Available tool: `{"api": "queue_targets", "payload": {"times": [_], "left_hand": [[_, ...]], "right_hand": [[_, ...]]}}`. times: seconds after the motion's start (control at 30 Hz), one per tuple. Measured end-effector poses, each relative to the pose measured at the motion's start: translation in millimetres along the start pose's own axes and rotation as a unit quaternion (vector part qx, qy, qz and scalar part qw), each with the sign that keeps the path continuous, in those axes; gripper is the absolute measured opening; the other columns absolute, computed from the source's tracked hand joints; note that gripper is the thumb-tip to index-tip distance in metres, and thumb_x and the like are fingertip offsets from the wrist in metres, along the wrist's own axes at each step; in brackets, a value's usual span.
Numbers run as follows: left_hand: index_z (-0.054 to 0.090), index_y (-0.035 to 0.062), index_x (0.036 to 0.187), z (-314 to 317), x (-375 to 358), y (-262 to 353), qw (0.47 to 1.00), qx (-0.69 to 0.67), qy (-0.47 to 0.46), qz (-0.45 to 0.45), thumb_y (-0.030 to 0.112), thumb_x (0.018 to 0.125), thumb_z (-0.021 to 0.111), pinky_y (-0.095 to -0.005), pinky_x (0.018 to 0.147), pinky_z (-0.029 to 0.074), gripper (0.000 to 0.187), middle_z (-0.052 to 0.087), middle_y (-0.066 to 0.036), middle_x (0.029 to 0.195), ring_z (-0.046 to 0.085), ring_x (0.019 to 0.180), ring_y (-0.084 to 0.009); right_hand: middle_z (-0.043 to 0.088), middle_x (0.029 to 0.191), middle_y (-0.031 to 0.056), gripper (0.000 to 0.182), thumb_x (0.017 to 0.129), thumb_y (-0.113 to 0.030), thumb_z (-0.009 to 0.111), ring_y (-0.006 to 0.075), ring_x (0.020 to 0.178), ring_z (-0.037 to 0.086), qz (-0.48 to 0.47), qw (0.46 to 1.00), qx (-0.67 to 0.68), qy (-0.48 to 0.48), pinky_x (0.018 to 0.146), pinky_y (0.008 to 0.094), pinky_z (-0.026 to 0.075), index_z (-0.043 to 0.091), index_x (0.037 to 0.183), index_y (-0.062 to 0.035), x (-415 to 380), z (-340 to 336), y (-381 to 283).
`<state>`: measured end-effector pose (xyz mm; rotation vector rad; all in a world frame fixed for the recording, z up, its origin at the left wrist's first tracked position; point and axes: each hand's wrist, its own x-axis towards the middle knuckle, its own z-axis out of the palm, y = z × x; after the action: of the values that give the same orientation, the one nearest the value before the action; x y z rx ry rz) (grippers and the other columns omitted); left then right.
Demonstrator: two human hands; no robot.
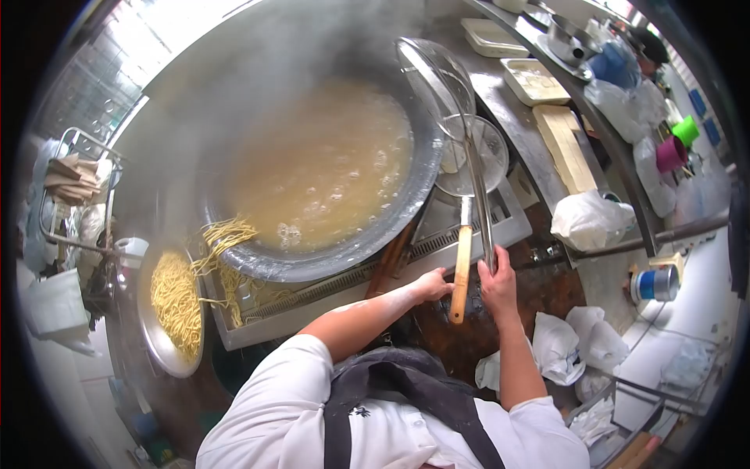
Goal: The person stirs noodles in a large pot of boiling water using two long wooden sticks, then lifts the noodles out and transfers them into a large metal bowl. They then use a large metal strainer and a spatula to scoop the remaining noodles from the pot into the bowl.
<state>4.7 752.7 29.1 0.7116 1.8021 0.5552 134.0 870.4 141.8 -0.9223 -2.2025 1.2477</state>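
Observation:
My right hand (pixel 498 283) is wrapped round the lower end of a long metal handle belonging to a large wire-mesh strainer (pixel 439 78), which rises beside the big pot's right rim. A second, round mesh strainer (pixel 488 156) lies behind that handle, its wooden handle (pixel 462 273) pointing toward me. Just left of the wooden handle is my left hand (pixel 428 288), thumb and forefinger apart, fingertips right at the wood. The wide pot (pixel 312 270) holds cloudy, bubbling liquid under steam. Yellow noodles (pixel 228 233) hang over its lower left rim.
A metal bowl (pixel 195 363) heaped with noodles stands left of the stove (pixel 344 301). On the right-hand counter are pale trays (pixel 535 82), a wooden block (pixel 564 148) and a white plastic bag (pixel 594 220). A wire rack (pixel 78 242) stands far left.

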Motion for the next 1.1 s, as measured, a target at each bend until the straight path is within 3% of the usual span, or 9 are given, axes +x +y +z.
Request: {"api": "queue_targets", "payload": {"times": [0.17, 0.2, 0.47, 0.6, 0.73, 0.83, 0.87, 0.97, 1.1], "left_hand": [[0.045, 0.0022, 0.142, -55, -99, -54, 0.954, -0.297, -0.046, 0.013, 0.026, 0.098, 0.062, -0.0301, 0.087, 0.053, 0.053, 0.066, -0.006, 0.114, 0.063, 0.097, -0.0125], [0.047, 0.0019, 0.14, -65, -123, -67, 0.944, -0.331, 0.003, 0.015, 0.025, 0.098, 0.062, -0.0293, 0.083, 0.053, 0.051, 0.067, -0.006, 0.113, 0.064, 0.093, -0.0126], [0.049, 0.0021, 0.135, -86, -283, -162, 0.751, -0.565, 0.341, 0.004, 0.021, 0.101, 0.057, -0.0348, 0.085, 0.055, 0.04, 0.066, -0.011, 0.11, 0.067, 0.094, -0.0206], [0.049, 0.0029, 0.132, -56, -324, -193, 0.669, -0.627, 0.4, 0.004, 0.019, 0.101, 0.055, -0.0395, 0.086, 0.055, 0.035, 0.066, -0.013, 0.108, 0.067, 0.092, -0.0229], [0.05, 0.0037, 0.131, -23, -351, -212, 0.622, -0.659, 0.422, -0.016, 0.02, 0.1, 0.057, -0.0419, 0.086, 0.055, 0.035, 0.065, -0.013, 0.107, 0.066, 0.094, -0.0245], [0.05, 0.0034, 0.131, -2, -364, -228, 0.602, -0.676, 0.425, -0.013, 0.02, 0.1, 0.057, -0.0423, 0.087, 0.055, 0.036, 0.065, -0.014, 0.108, 0.066, 0.094, -0.025], [0.05, 0.0034, 0.131, 4, -367, -232, 0.602, -0.676, 0.425, -0.012, 0.02, 0.1, 0.057, -0.0424, 0.086, 0.055, 0.036, 0.065, -0.014, 0.108, 0.066, 0.094, -0.0251], [0.05, 0.0033, 0.131, 9, -372, -244, 0.604, -0.677, 0.42, -0.004, 0.02, 0.1, 0.056, -0.0416, 0.086, 0.055, 0.036, 0.065, -0.013, 0.108, 0.066, 0.093, -0.0246], [0.05, 0.0031, 0.131, 5, -377, -257, 0.618, -0.675, 0.402, 0.01, 0.02, 0.102, 0.054, -0.039, 0.084, 0.055, 0.034, 0.065, -0.012, 0.107, 0.066, 0.092, -0.0224]], "right_hand": [[0.065, 0.097, 0.0315, 0.046, 0.093, -0.019, 0.062, 0.0521, 0.092, 0.061, -0.076, 0.989, -0.124, -0.043, 0.075, 0.0572, 0.047, 0.045, 0.132, -0.0003, 97, 61, 0], [0.065, 0.091, 0.0325, 0.046, 0.095, -0.02, 0.059, 0.0533, 0.087, 0.061, -0.148, 0.978, -0.146, -0.019, 0.074, 0.0588, 0.047, 0.045, 0.133, 0.0013, 119, 80, 10], [0.067, 0.099, 0.0309, 0.033, 0.096, -0.018, 0.05, 0.0466, 0.097, 0.065, -0.067, 0.95, -0.291, -0.088, 0.085, 0.0544, 0.051, 0.05, 0.12, 0.0041, 323, 231, -43], [0.068, 0.108, 0.0267, 0.033, 0.095, -0.014, 0.047, 0.0396, 0.109, 0.064, -0.05, 0.932, -0.324, -0.155, 0.092, 0.0501, 0.052, 0.053, 0.123, 0.0017, 370, 333, -92], [0.069, 0.108, 0.0227, 0.034, 0.093, -0.008, 0.047, 0.0351, 0.101, 0.069, -0.111, 0.874, -0.405, -0.245, 0.084, 0.046, 0.055, 0.054, 0.125, 0.0019, 339, 408, -120], [0.065, 0.123, 0.0199, 0.035, 0.091, -0.006, 0.052, 0.0302, 0.11, 0.067, -0.083, 0.838, -0.419, -0.34, 0.086, 0.0404, 0.057, 0.058, 0.126, -0.0012, 283, 386, -162], [0.07, 0.109, 0.0209, 0.037, 0.088, -0.008, 0.054, 0.03, 0.089, 0.072, -0.054, 0.833, -0.406, -0.371, 0.071, 0.041, 0.058, 0.058, 0.123, 0.0015, 268, 374, -170], [0.071, 0.088, 0.0191, 0.034, 0.084, -0.009, 0.056, 0.028, 0.068, 0.07, -0.093, 0.743, -0.46, -0.477, 0.057, 0.0405, 0.056, 0.06, 0.115, 0.0039, 267, 378, -126], [0.061, 0.067, 0.0102, 0.027, 0.081, -0.012, 0.063, 0.0189, 0.051, 0.06, -0.024, 0.796, -0.317, -0.515, 0.044, 0.0356, 0.05, 0.057, 0.104, 0.0007, 207, 334, -102]]}}
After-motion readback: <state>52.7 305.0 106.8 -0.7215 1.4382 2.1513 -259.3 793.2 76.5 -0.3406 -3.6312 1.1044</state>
